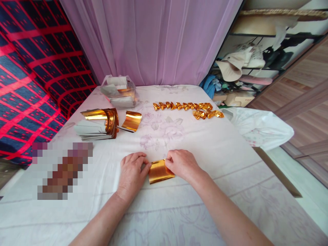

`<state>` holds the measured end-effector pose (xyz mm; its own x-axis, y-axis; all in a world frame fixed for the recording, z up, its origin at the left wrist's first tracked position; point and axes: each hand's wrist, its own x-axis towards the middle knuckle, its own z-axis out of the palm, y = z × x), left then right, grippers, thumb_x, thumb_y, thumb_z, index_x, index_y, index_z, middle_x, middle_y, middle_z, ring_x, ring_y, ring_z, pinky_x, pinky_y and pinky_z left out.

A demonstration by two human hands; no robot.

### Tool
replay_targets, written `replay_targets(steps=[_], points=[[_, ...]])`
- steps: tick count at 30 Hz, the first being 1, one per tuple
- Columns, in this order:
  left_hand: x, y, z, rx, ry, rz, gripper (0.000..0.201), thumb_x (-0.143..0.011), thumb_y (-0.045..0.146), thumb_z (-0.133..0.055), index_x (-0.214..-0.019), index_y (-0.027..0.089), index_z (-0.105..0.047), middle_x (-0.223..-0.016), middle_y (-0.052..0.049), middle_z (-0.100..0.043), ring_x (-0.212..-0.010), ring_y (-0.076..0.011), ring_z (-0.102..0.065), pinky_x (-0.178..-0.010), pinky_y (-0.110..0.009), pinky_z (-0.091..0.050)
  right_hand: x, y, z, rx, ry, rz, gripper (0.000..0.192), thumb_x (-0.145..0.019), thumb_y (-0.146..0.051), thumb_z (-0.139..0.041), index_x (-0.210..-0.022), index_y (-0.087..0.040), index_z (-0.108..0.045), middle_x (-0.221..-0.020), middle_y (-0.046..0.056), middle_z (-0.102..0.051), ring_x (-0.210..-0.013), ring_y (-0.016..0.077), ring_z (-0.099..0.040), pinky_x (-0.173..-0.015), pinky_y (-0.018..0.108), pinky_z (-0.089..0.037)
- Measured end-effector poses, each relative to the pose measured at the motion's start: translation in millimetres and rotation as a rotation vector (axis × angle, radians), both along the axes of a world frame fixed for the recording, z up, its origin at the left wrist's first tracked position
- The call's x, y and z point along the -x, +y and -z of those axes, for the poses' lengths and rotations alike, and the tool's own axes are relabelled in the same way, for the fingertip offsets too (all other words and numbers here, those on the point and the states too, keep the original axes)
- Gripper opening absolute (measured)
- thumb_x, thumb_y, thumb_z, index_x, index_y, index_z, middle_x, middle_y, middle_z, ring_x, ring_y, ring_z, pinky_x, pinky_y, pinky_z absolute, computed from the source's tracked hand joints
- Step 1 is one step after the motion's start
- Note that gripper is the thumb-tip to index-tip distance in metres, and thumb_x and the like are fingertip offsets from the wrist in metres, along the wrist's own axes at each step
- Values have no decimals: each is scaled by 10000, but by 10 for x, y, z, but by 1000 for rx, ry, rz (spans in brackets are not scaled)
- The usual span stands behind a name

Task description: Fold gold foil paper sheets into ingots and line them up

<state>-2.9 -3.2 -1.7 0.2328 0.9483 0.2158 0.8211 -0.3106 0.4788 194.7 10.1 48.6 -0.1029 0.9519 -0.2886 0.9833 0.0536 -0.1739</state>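
A sheet of shiny gold foil paper point(161, 172) lies on the table in front of me, its near edge curling slightly. My left hand point(133, 171) is at its left edge, with thumb and index finger closed at the upper left corner and the other fingers bent over the cloth. At the upper right part of the sheet, my right hand point(183, 164) has its fingers curled in and grips the paper. The right fingertips are partly hidden behind the knuckles. Beyond my hands, several twisted gold foil pieces point(189, 106) form a row.
To the left stands a fanned stack of gold-and-white paper point(94, 130), beside a loose gold sheet point(132, 121). Behind them sits a clear plastic bag point(119, 92) of paper. A blurred-out item point(66, 171) lies at left. A white bag point(263, 128) hangs by the right table edge.
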Motion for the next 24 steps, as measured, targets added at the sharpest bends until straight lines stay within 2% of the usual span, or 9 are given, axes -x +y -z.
replay_targets(steps=[12,19,24], points=[[-14,-2,-32,17,39,1,60,-842,257,-647,-787,233,-650,-1098,-27,-680,-1031,-261,-570,-902,-433,-368,6,-2,22,-13,-21,6,207,-843,-309,-516,-813,-234,-707,-862,46,-744,-849,209,-680,-663,287,-399],[-17,-13,-55,7,67,9,8,-864,240,-629,-868,238,-636,-1100,-22,-672,-1026,-249,-568,-888,-424,-378,13,0,14,-2,-19,23,195,-852,-303,-512,-827,-237,-694,-886,39,-739,-858,198,-670,-671,282,-390],[2,-7,-42,-10,63,48,103,-881,241,-610,-861,285,-701,-1090,-9,-666,-1038,-249,-569,-895,-436,-372,-8,-14,31,-56,55,35,129,-821,-261,-563,-908,-237,-655,-888,9,-721,-805,172,-645,-645,267,-351]])
